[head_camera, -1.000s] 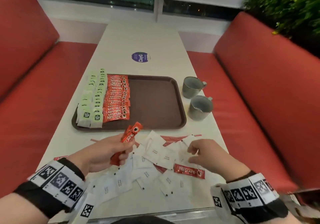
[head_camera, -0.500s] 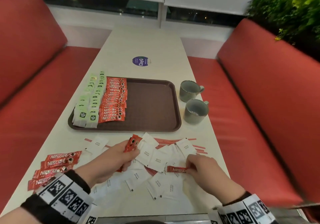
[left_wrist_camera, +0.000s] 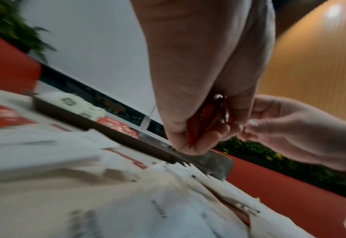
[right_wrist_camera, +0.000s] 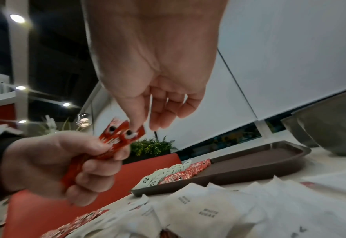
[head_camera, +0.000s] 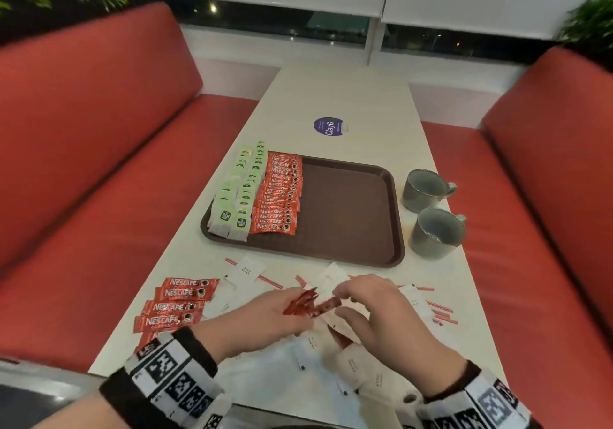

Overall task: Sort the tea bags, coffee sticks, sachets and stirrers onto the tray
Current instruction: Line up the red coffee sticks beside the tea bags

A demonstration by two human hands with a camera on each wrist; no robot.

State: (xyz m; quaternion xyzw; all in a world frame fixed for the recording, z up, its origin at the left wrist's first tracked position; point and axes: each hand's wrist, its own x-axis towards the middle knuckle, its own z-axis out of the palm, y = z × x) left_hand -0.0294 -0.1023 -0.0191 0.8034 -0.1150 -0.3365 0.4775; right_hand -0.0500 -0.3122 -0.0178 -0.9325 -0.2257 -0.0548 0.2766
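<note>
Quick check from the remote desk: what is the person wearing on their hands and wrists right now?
Both hands are bare: no gloves or rings show on the left hand or the right hand. Each wrist carries a white band printed with square black-and-white code markers, the left band and the right band, each over a black cuff. Nothing further up the arms can be made out.

Brown tray: green tea bags in rows at left edge, red coffee sticks stacked alongside. White sugar sachets, red-striped stirrers loose on the table nearby.
</note>
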